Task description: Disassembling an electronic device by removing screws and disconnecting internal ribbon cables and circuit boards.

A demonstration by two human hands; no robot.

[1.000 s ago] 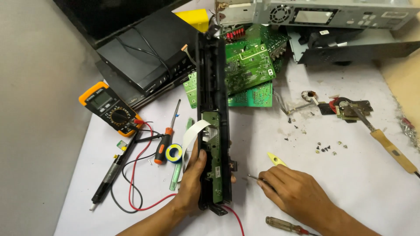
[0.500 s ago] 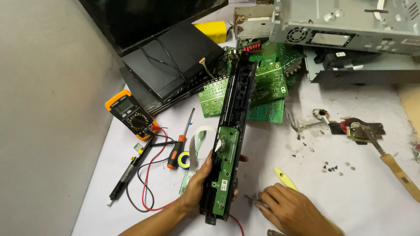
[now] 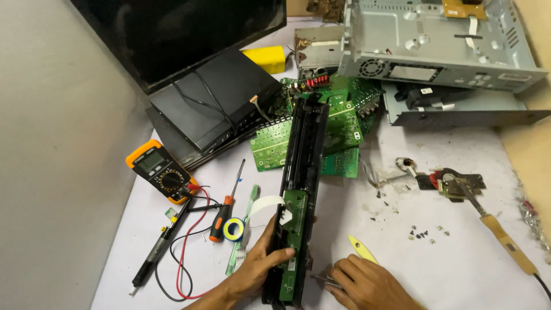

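Observation:
A long black plastic panel [image 3: 304, 161] with a narrow green circuit board [image 3: 293, 229] fixed in its near end stands on edge on the white table. My left hand [image 3: 258, 267] grips its near end from the left, thumb over the board. A white flat ribbon cable [image 3: 265, 204] curls out of the panel on the left. My right hand [image 3: 361, 281] rests on the table just right of the panel and holds a thin metal tool [image 3: 322, 280] whose tip points at the panel's lower edge. A small yellow plastic pry tool [image 3: 361, 250] lies just above my right hand.
Left of the panel lie an orange-handled screwdriver [image 3: 227, 206], a yellow tape roll [image 3: 233, 229], a green toothbrush [image 3: 244, 229], an orange multimeter [image 3: 160, 170] with red and black leads. Green boards [image 3: 344, 132], black boxes [image 3: 212, 106] and a grey metal chassis [image 3: 436, 40] fill the back. Loose screws [image 3: 425, 232] and a soldering iron [image 3: 499, 229] lie right.
The view has tilted up and shifted, showing more of the back of the table. My left hand keeps its grip on the panel; my right hand stays close to the panel's near end.

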